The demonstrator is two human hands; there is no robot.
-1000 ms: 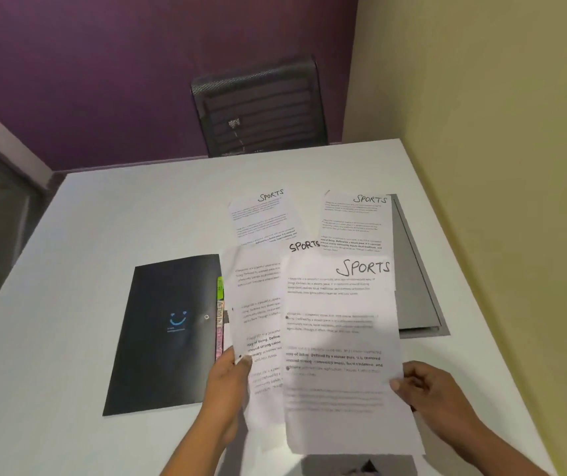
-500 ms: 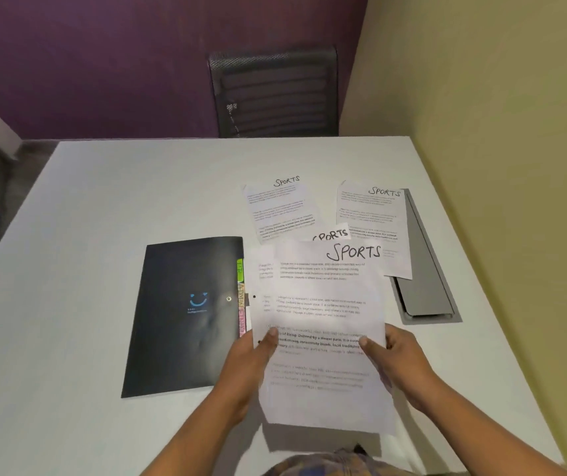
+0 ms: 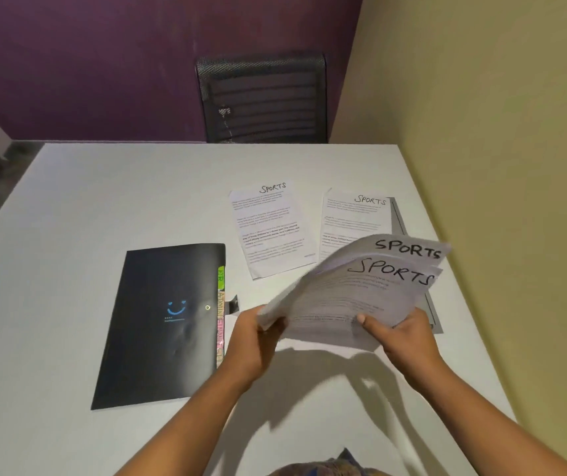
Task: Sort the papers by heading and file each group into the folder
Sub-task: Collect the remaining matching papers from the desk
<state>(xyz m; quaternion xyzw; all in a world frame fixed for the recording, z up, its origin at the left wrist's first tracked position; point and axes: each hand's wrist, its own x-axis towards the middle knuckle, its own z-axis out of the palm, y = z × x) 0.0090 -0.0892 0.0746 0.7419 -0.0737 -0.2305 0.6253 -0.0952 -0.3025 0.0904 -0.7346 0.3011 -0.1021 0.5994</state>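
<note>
Two hands hold a stack of papers above the near part of the worktop. The left hand grips the stack's near left corner, fingers curled beneath it. The right hand pinches the near right edge, thumb on top. The stack is lifted and tilted, and its far end fans out so that two headings reading SPORTS show.

Just left of the hands lies the black folder, flat and closed, with coloured index tabs along its right edge. Beyond the stack, two more papers headed SPORTS lie flat. The middle sheet lies alone on the worktop, and the right sheet partly covers a grey panel. Farthest off stands a dark mesh chair.

Progress, as judged: the sports group is partly gathered. The two loose sheets remain to be collected, and the group is not yet filed. Whether other groups already sit inside the folder cannot be told.
</note>
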